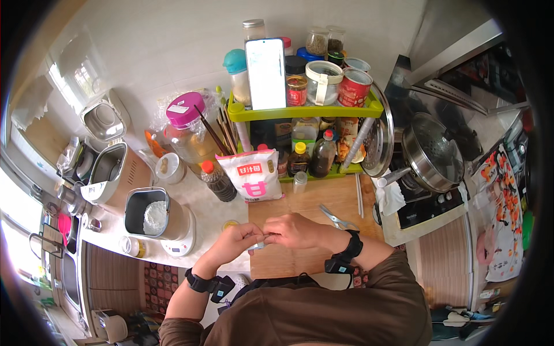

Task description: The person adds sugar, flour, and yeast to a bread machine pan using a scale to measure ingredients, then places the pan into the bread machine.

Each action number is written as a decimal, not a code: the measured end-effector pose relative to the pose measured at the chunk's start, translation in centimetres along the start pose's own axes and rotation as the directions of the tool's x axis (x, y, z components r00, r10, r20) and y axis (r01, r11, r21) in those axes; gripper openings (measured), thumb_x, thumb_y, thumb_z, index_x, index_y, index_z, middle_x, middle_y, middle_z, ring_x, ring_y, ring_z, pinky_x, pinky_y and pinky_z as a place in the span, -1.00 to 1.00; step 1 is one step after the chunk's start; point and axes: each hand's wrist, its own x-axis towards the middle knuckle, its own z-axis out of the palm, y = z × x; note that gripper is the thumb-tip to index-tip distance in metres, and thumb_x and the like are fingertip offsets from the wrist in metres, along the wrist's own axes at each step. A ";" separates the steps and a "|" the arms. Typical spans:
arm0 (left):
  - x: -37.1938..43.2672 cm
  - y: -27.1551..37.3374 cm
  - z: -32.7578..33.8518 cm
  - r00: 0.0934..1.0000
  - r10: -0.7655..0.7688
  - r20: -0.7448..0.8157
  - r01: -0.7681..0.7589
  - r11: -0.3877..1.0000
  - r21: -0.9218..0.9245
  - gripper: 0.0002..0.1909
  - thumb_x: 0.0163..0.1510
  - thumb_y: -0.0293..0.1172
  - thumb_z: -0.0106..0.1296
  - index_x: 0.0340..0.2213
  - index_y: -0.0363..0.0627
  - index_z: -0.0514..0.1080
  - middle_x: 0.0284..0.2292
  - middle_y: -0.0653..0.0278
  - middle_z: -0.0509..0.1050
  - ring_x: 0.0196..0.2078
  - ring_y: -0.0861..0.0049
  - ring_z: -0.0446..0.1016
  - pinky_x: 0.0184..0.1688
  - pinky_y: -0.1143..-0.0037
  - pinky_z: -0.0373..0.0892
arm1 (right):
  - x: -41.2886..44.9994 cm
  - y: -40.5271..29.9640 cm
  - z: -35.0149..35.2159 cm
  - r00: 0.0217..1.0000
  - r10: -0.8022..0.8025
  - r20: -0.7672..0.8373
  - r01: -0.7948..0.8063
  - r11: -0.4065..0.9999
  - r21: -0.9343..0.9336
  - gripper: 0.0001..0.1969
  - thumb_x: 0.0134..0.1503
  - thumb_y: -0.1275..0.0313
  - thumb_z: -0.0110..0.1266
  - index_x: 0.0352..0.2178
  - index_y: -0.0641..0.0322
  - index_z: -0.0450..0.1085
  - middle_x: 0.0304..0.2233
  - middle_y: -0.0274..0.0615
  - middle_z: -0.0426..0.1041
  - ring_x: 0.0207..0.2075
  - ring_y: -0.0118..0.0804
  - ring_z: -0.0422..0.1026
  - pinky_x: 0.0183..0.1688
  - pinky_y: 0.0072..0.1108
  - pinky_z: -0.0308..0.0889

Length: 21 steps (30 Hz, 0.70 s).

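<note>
My left hand (237, 243) and my right hand (291, 231) meet over the left edge of a wooden board (311, 259). Between their fingertips they pinch a small, pale packet-like item (256, 246), mostly covered by the fingers. Scissors (337, 217) lie on the board beyond my right hand. Left of my hands, a bread-machine pan (149, 218) with white powder (156, 218) in it rests on a white kitchen scale (181, 242). A white and pink bag (252, 176) stands upright at the board's far left corner. Behind my left hand a small yellow round thing shows in part.
A green rack (303, 113) holds jars, bottles and a propped phone (266, 73). Chopsticks (359, 194) lie on the board's right side. A steel pan (433, 151) sits on the hob at right. An open bread machine (117, 173) and a glass jar (133, 247) stand at left.
</note>
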 end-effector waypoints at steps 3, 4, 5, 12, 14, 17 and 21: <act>-0.3 0.1 -0.1 0.997 0.065 0.047 -0.076 0.947 0.313 -0.83 0.03 -0.40 -0.12 -0.48 -0.27 0.36 -0.58 0.35 0.38 -0.56 0.69 0.35 -0.51 0.66 0.28 | -0.2 0.7 0.3 0.994 -0.039 0.106 0.042 0.999 -0.032 -0.85 -0.09 0.39 0.00 -0.58 0.27 0.29 -0.59 -0.14 0.31 -0.52 -0.08 0.33 -0.49 -0.42 0.23; -0.4 0.1 -0.2 0.990 0.094 0.102 -0.132 0.865 0.484 -0.83 0.04 -0.38 -0.14 -0.46 -0.25 0.36 -0.57 0.35 0.39 -0.55 0.69 0.35 -0.48 0.62 0.29 | -0.2 0.5 0.2 0.990 -0.073 0.124 0.079 0.996 -0.040 -0.86 -0.08 0.40 -0.01 -0.57 0.27 0.29 -0.60 -0.14 0.30 -0.53 -0.09 0.32 -0.50 -0.43 0.22; -0.5 0.6 -0.2 0.990 0.095 0.102 -0.133 0.863 0.488 -0.83 0.04 -0.38 -0.14 -0.46 -0.25 0.36 -0.57 0.35 0.39 -0.55 0.69 0.35 -0.48 0.62 0.29 | -0.1 0.3 0.1 0.984 -0.106 0.141 0.114 0.992 -0.048 -0.87 -0.07 0.42 -0.01 -0.57 0.28 0.30 -0.61 -0.13 0.29 -0.55 -0.10 0.32 -0.51 -0.45 0.22; -1.2 0.6 0.2 0.985 0.038 0.168 -0.052 0.996 0.079 -0.80 0.08 -0.38 -0.20 -0.48 -0.27 0.33 -0.58 0.32 0.39 -0.52 0.68 0.35 -0.45 0.65 0.26 | 0.5 -0.8 -1.1 0.977 -0.153 0.149 0.137 0.984 0.113 -0.86 -0.06 0.42 -0.01 -0.60 0.29 0.29 -0.63 -0.15 0.27 -0.58 -0.13 0.30 -0.54 -0.47 0.19; -1.2 0.6 0.1 0.986 0.041 0.161 -0.039 0.999 -0.016 -0.80 0.08 -0.38 -0.19 -0.49 -0.27 0.33 -0.58 0.32 0.38 -0.51 0.69 0.35 -0.45 0.67 0.24 | 0.6 -0.8 -1.2 0.973 -0.211 0.097 0.200 0.973 0.114 -0.88 -0.07 0.45 0.00 -0.60 0.27 0.29 -0.64 -0.18 0.25 -0.60 -0.16 0.29 -0.56 -0.49 0.17; -0.9 0.0 0.2 0.987 0.051 0.155 -0.043 0.998 -0.055 -0.78 0.09 -0.37 -0.22 -0.49 -0.27 0.31 -0.57 0.35 0.38 -0.51 0.69 0.34 -0.42 0.66 0.27 | 0.6 -0.5 -1.2 0.966 -0.255 0.053 0.250 0.964 0.088 -0.90 -0.08 0.46 0.02 -0.59 0.26 0.30 -0.64 -0.20 0.25 -0.60 -0.17 0.28 -0.57 -0.49 0.18; -0.8 -1.2 0.0 0.981 0.106 0.166 -0.079 0.984 -0.157 -0.78 0.09 -0.35 -0.21 -0.47 -0.27 0.32 -0.55 0.34 0.40 -0.49 0.70 0.35 -0.41 0.66 0.27 | 0.6 -0.4 -1.1 0.956 -0.294 0.027 0.290 0.952 0.100 -0.91 -0.09 0.47 0.03 -0.59 0.26 0.30 -0.63 -0.21 0.26 -0.59 -0.18 0.29 -0.56 -0.49 0.18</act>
